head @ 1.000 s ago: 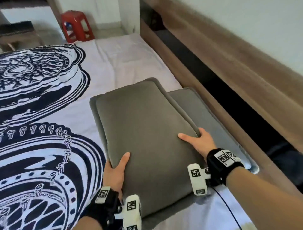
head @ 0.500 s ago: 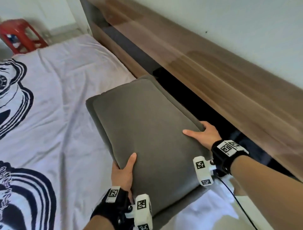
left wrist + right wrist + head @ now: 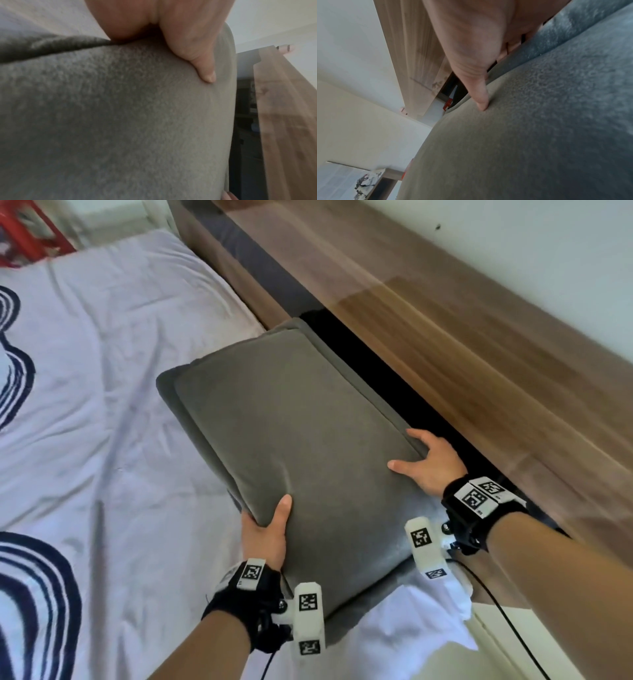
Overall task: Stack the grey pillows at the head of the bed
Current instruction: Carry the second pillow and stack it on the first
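Gripping the grey pillow (image 3: pixel 291 446) from both sides: left hand (image 3: pixel 265 530) clamped on its near-left edge, thumb on top; right hand (image 3: pixel 430 463) clasping the edge nearest the wooden headboard (image 3: pixel 479 347), thumb pressed into the fabric. Held tilted over the bed (image 3: pixel 102 371), right against that headboard.
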Demonstrator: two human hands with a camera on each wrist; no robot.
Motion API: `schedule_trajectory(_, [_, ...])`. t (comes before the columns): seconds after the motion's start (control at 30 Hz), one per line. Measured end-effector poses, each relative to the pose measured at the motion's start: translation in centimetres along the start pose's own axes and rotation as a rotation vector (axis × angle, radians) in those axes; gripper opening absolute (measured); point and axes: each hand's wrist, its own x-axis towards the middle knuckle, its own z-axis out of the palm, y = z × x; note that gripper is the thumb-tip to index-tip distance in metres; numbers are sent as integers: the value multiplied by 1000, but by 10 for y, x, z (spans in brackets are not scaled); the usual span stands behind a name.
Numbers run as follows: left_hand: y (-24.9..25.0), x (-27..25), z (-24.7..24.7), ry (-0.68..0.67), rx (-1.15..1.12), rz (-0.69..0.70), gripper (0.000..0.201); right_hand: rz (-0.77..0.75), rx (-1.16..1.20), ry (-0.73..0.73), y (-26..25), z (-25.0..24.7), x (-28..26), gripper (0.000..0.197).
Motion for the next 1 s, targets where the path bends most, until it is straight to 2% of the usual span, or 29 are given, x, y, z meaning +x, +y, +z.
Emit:
schedule_trajectory(0.1, [-6, 3, -6, -31, 7, -60, 99, 3, -114, -34, 10, 15, -3, 77])
schedule_trajectory(0.2, [-1, 10, -10, -47, 39, -27, 112, -9, -197, -103, 19, 18, -11, 84])
schedule_trajectory(0.23, [4, 11, -9, -73, 46, -6, 112, 9, -189, -112, 21, 16, -13, 85])
schedule_trajectory(0.37, [18, 15, 3, -138, 112, 53, 83, 56, -174, -150, 26, 2, -16, 84])
schedule_trajectory(0.47, [12, 22, 2, -170, 115, 36, 84, 59, -204, -161, 23, 2, -22, 82])
schedule_trajectory(0.6, [5, 26, -10, -154, 36, -28, 111, 24, -183, -87, 4, 10, -30, 88])
schedule_trajectory(0.67, [2, 25, -17, -140, -4, -70, 121, -79, -90, -69, -12, 21, -40, 78])
schedule_trajectory(0.7, [3, 23, -22, -132, -41, -112, 120, -139, -51, -88, -22, 28, -47, 73])
schedule_trajectory(0.73, [5, 19, -29, -130, -75, -162, 112, -190, -36, -118, -32, 37, -54, 70])
schedule_trajectory(0.83, [10, 6, -47, -183, -139, -270, 58, -265, -155, -197, -51, 67, -74, 75])
schedule_trajectory(0.87, [11, 3, -50, -199, -145, -281, 46, -260, -228, -218, -53, 75, -78, 80])
schedule_trajectory(0.93, [8, -2, -53, -229, -113, -286, 39, -239, -345, -234, -53, 88, -84, 86])
schedule_trajectory(1.0, [3, -9, -55, -266, -62, -291, 36, -230, -366, -224, -51, 95, -88, 88])
